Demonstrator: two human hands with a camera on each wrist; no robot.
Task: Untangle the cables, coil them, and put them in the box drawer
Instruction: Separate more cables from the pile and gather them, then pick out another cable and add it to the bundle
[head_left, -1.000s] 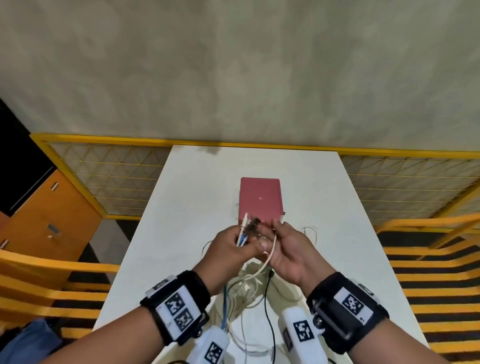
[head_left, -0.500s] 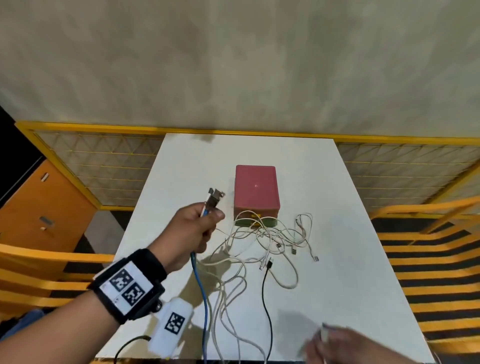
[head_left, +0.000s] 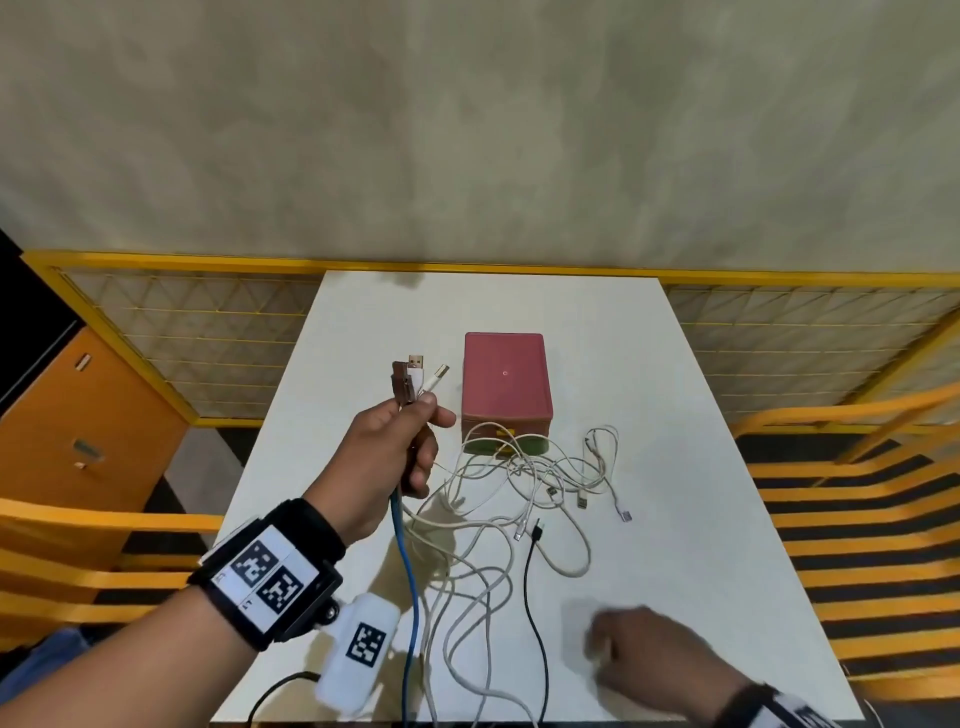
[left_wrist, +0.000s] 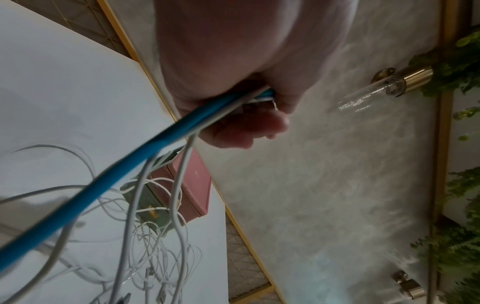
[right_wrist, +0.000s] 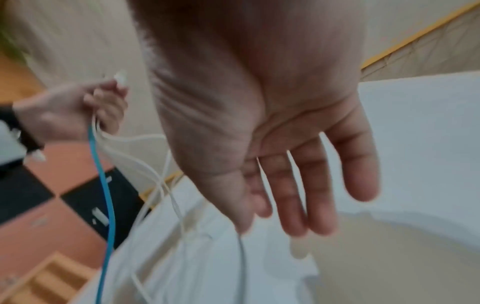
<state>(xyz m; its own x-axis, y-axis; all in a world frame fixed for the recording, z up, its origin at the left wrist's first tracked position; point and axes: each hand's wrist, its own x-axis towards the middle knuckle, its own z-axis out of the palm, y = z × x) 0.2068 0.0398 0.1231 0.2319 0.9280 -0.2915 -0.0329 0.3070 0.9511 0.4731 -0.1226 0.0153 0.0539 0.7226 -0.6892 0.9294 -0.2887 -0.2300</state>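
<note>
My left hand (head_left: 400, 441) is raised above the white table (head_left: 675, 415), gripping a bundle of cable ends; USB plugs (head_left: 418, 376) stick up out of the fist. A blue cable (head_left: 408, 587) and white cables (head_left: 467, 587) hang from it toward the table's near edge. The left wrist view shows the blue cable (left_wrist: 135, 158) and white ones running out of the closed fingers (left_wrist: 241, 131). A tangle of white cables (head_left: 545, 478) and a black cable (head_left: 535, 597) lie before the pink box (head_left: 506, 382). My right hand (head_left: 644, 660) hovers low over the near right, fingers (right_wrist: 311, 185) straight, holding nothing.
The pink box has a green drawer front (head_left: 498, 444) facing me, partly covered by cables. Yellow railings (head_left: 857, 519) flank the table on both sides. An orange cabinet (head_left: 78, 415) stands at the left. A beige wall lies behind the table.
The hands have separated: my left hand lifted the cable ends up and to the left, while my right hand let go and dropped back to the table's near right.
</note>
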